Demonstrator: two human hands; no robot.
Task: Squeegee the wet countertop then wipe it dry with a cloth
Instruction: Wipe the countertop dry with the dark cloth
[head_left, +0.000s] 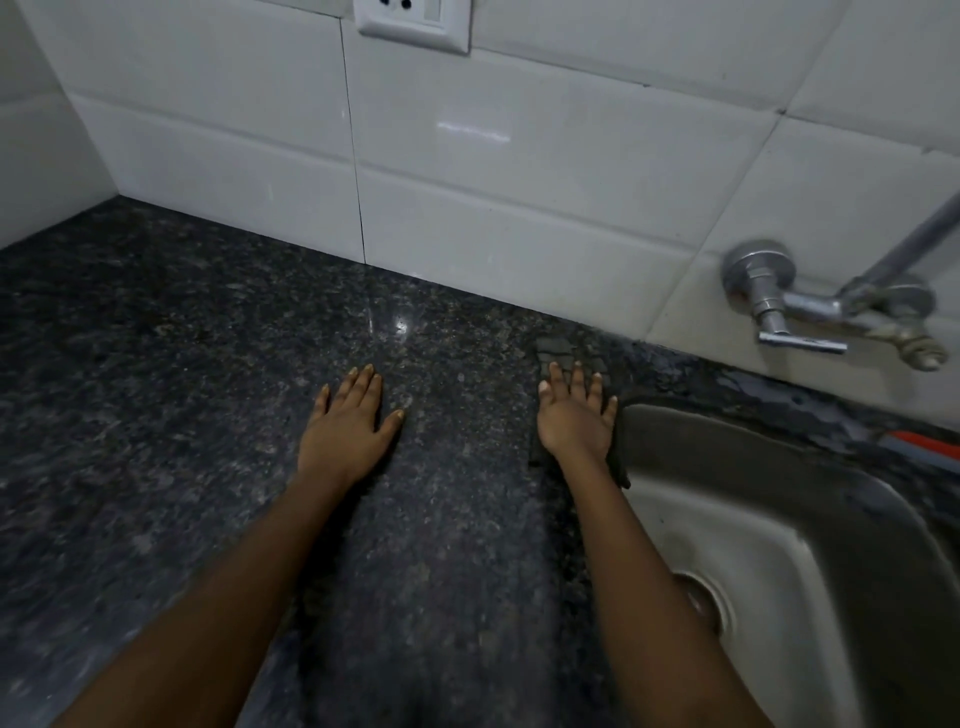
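Head view: my right hand (574, 421) presses flat, fingers spread, on the cloth (558, 349) at the sink (779, 467) edge; left hand (348, 421) rests flat, grip released, on the table (156, 364). Wipe with even pressure, overlapping strokes.

Both bare forearms reached far into the scene, palms down; the left hand (349, 423) lay flat with fingers together and thumb out, while the right hand (574, 415), well apart to its right, pressed down with fingers spread
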